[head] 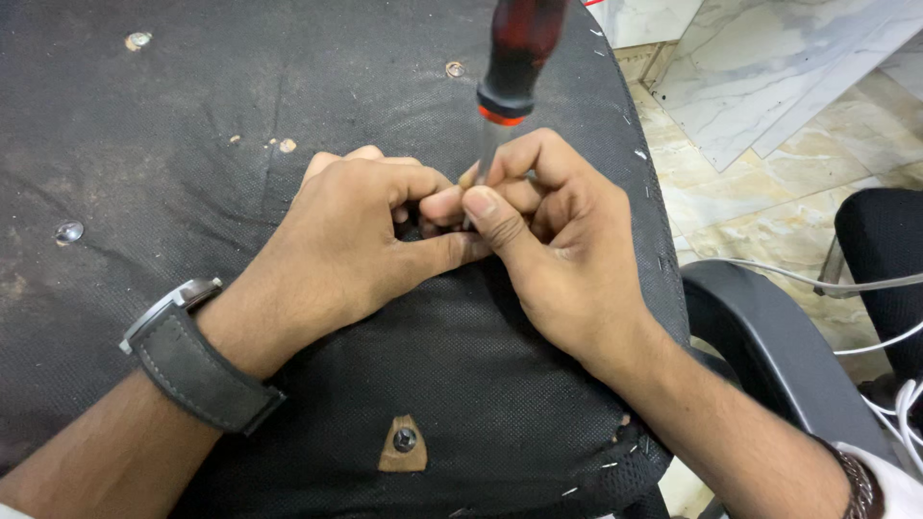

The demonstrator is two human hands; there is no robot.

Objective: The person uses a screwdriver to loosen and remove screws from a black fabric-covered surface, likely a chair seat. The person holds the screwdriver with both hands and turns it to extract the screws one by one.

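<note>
Both hands (452, 231) pinching screwdriver (514, 67) shaft (upright), chair underside (192, 115)

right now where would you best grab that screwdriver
Take the screwdriver by its red-and-black handle, coming from above. It stands nearly upright, the handle is free, and the thin shaft is crowded by the left hand and right hand.

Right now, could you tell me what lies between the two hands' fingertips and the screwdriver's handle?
In the head view, only the thin metal shaft runs from the black-and-red handle to where the left hand and right hand pinch together.
</note>
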